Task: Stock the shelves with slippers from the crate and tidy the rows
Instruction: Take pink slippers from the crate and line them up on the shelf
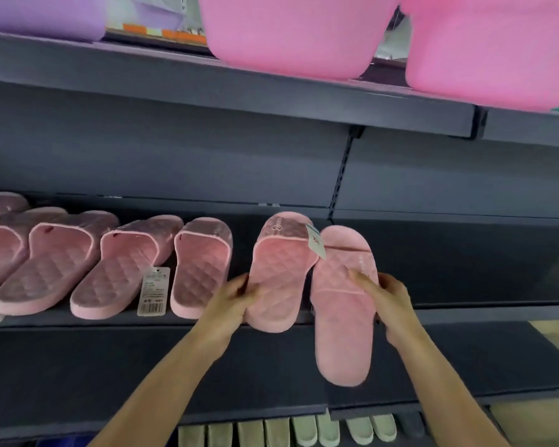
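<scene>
Evidently this is a pair being set down together. The left hand has its grip closed on the inner edge of the left slipper, thumb on the quilted footbed. That slipper looks to be resting toe-in on the middle shelf, heel just over the front lip. The right hand grips the right slipper across its strap. This one sits lower, its heel hanging well below the shelf edge, so I'd say it is not yet placed.

They are held side by side and touching, probably because a small white tag seems to join them at the straps. The gap between them and the row of pink slippers to the left suggests the pair will continue that row, toes to the back. That row leans somewhat askew, so tidying seems due.

As for writing, the left slipper's strap carries an embossed round mark I cannot read. The small tag shows a red mark, illegible. A longer hang tag in the row has a barcode and print too fine to make out.

No crate is in view.
</scene>
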`<action>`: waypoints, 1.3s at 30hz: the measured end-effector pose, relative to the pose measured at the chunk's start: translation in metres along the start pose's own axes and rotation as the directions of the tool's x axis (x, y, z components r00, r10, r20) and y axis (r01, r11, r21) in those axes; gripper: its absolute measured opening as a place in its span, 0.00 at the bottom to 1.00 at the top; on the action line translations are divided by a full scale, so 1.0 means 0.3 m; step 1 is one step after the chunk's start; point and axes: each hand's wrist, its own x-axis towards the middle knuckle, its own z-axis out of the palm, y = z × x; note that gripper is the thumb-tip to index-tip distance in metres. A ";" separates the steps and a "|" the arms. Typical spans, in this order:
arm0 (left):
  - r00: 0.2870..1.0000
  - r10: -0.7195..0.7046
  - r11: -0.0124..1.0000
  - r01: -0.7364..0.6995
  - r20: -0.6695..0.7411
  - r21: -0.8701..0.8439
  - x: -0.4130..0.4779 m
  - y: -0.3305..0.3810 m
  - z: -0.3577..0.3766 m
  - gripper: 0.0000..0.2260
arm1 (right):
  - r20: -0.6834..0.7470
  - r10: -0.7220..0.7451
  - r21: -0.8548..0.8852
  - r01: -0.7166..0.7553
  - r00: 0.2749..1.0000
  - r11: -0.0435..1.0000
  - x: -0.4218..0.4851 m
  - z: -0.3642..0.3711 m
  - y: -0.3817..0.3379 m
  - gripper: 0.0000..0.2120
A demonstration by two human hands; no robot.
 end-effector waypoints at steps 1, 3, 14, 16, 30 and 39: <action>1.000 0.006 1.000 -0.006 -0.025 0.008 0.020 0.003 0.017 0.09 | 0.018 0.015 -0.007 -0.014 1.000 1.000 0.036 0.000 -0.006 0.15; 0.996 0.027 1.000 -0.026 -0.089 0.011 0.061 0.000 0.040 0.10 | 0.046 0.030 -0.012 -0.029 0.999 0.999 0.101 0.007 -0.021 0.12; 0.968 0.098 0.938 -0.012 -0.233 0.346 0.138 -0.023 0.099 0.19 | 0.048 0.000 0.030 -0.002 0.999 1.000 0.333 0.132 -0.045 0.24; 0.964 0.105 0.884 0.023 -0.246 0.468 0.141 -0.025 0.094 0.23 | 0.054 -0.006 0.034 0.004 0.999 0.999 0.345 0.148 -0.042 0.24; 0.936 0.353 0.533 -0.205 0.005 0.821 0.085 -0.028 0.048 0.24 | 0.302 -0.238 -0.299 0.329 0.923 0.896 0.247 0.094 0.020 0.30; 0.888 0.456 0.358 -0.247 0.062 0.901 -0.074 0.013 -0.078 0.23 | 0.362 -0.450 -0.579 0.575 0.816 0.578 0.026 0.029 0.022 0.27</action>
